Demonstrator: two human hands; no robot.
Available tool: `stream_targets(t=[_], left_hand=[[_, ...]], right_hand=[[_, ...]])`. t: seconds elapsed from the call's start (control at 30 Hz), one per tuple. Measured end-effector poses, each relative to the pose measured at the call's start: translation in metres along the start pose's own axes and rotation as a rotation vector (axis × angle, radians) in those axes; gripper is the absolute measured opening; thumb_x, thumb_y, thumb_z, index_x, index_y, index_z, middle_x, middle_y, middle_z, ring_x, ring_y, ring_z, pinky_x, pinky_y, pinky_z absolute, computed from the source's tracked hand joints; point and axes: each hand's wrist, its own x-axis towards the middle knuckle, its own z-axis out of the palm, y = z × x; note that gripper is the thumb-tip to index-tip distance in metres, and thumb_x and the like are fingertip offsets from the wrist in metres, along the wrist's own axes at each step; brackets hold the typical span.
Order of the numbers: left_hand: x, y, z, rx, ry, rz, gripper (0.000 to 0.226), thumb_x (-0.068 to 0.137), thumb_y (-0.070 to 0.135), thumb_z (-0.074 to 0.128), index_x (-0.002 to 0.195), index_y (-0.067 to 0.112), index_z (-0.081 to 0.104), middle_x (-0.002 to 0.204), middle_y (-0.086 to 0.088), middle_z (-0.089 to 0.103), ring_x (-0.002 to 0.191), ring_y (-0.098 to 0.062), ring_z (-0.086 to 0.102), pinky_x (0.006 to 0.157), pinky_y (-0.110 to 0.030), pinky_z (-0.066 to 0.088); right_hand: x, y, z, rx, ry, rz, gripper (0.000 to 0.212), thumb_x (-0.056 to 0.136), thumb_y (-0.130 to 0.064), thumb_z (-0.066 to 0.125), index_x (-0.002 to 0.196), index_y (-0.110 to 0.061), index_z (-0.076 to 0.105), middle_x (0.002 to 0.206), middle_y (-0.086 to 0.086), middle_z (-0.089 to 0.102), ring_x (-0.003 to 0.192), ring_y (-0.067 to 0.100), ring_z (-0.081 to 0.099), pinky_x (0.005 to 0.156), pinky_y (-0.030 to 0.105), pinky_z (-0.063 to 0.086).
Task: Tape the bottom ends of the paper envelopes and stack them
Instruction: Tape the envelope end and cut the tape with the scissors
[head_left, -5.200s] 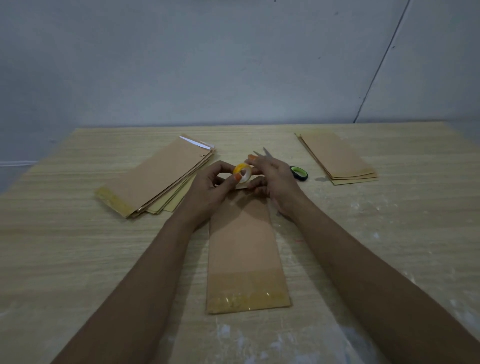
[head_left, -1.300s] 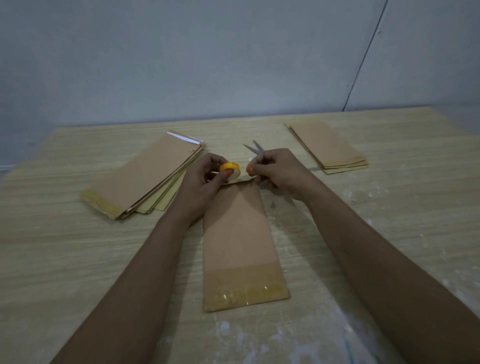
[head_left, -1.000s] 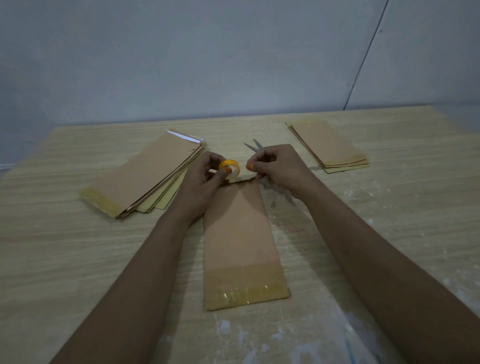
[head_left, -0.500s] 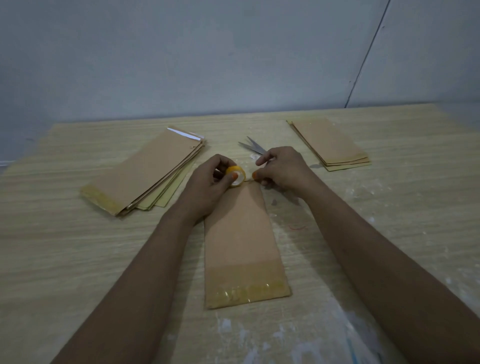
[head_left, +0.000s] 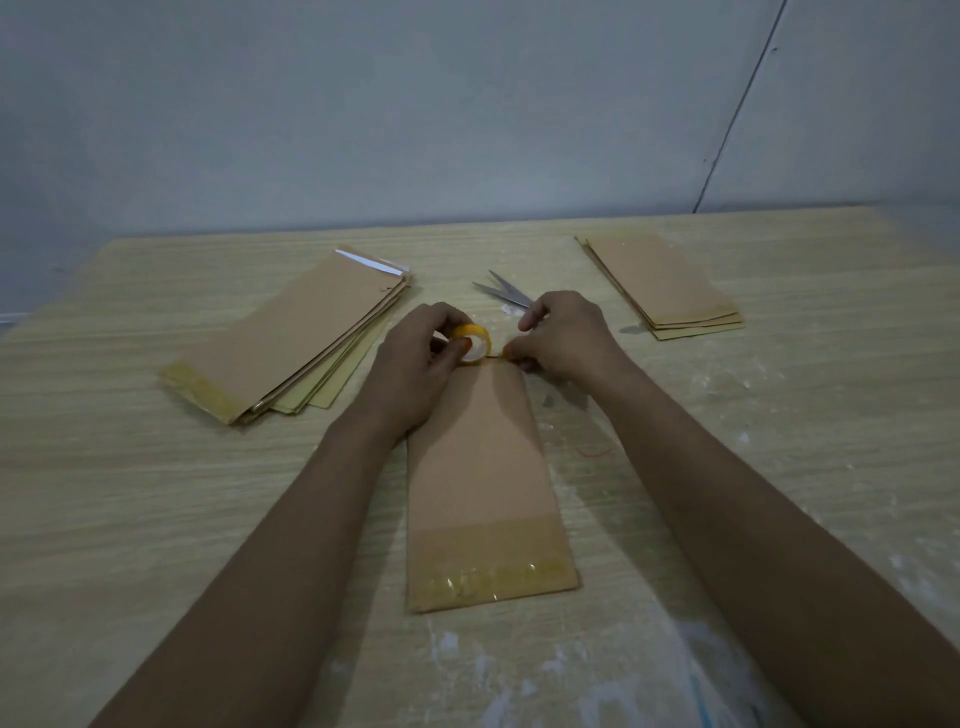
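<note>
We see envelope (head_left: 483, 483) flat on worktop (head_left: 130, 493), taped end nearest us, unmoved since half second ago. Left hand (head_left: 415, 364) still grips tape roll (head_left: 471, 344) at far edge; right hand (head_left: 563, 335) fingers pinch tape end, gap slightly wider. Scissors (head_left: 503, 291) behind; stacks (head_left: 291, 338) (head_left: 662, 286) beyond.

Pale wood-grain surface (head_left: 156, 519), streaked and smeared with white powdery marks toward the near right edge. Behind it, plain grey-blue wall (head_left: 415, 104), crossed at the right by a thin dark slanting line (head_left: 737, 104). Dim, even light, soft shadows only.
</note>
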Motion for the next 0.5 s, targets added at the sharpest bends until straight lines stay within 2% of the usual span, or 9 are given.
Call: stream_targets(t=[0.07,0.13,0.2,0.27,0.37,0.5], left_hand=[[0.0002,-0.0008,-0.0001,0.013,0.003,0.029,0.014,0.093,0.012,0.061,0.105,0.017,0.063,0.097,0.004,0.060,0.086,-0.012,0.059,0.079,-0.024,0.049],[0.0002,-0.0003,-0.0004,0.029,-0.007,0.000,0.012,0.095,0.020,0.059,0.105,0.025,0.059,0.094,0.010,0.059,0.081,-0.009,0.060,0.079,-0.034,0.050],[0.0001,0.0009,-0.0006,0.051,-0.023,-0.024,0.008,0.097,0.026,0.057,0.104,0.029,0.056,0.090,0.015,0.059,0.077,-0.006,0.060,0.079,-0.038,0.050],[-0.0001,0.0026,-0.0005,0.073,-0.027,-0.025,0.008,0.097,0.028,0.056,0.104,0.031,0.054,0.087,0.016,0.059,0.078,-0.008,0.059,0.080,-0.041,0.051],[-0.0001,0.0033,0.0002,0.087,-0.024,-0.036,0.011,0.097,0.019,0.057,0.105,0.026,0.055,0.085,0.015,0.058,0.078,-0.013,0.057,0.080,-0.041,0.049],[0.0005,0.0035,0.0003,0.100,-0.012,-0.019,0.014,0.095,0.014,0.057,0.107,0.021,0.059,0.088,0.012,0.057,0.079,-0.015,0.057,0.081,-0.042,0.050]], right_hand=[[0.0003,-0.0002,-0.0004,0.012,0.001,0.006,0.030,0.070,0.004,0.080,0.094,0.004,0.062,0.073,0.011,0.060,0.034,0.004,0.054,0.037,0.015,0.042],[0.0006,-0.0002,-0.0015,0.027,-0.016,0.015,0.029,0.071,0.005,0.081,0.093,0.005,0.062,0.075,0.013,0.061,0.036,0.005,0.057,0.039,0.016,0.044],[0.0010,-0.0003,-0.0026,0.041,-0.033,0.022,0.026,0.071,0.006,0.080,0.090,0.003,0.062,0.077,0.016,0.063,0.038,0.006,0.059,0.040,0.016,0.045],[0.0017,-0.0004,-0.0031,0.039,-0.039,0.026,0.024,0.072,0.006,0.080,0.086,0.000,0.061,0.078,0.016,0.063,0.039,0.007,0.060,0.041,0.016,0.046],[0.0025,-0.0010,-0.0016,0.008,-0.032,0.020,0.023,0.073,0.005,0.080,0.080,-0.003,0.060,0.076,0.014,0.063,0.040,0.006,0.060,0.042,0.016,0.047],[0.0017,-0.0020,0.0010,-0.021,0.003,0.015,0.024,0.073,0.005,0.079,0.079,-0.006,0.059,0.078,0.013,0.063,0.051,0.013,0.063,0.041,0.015,0.046]])
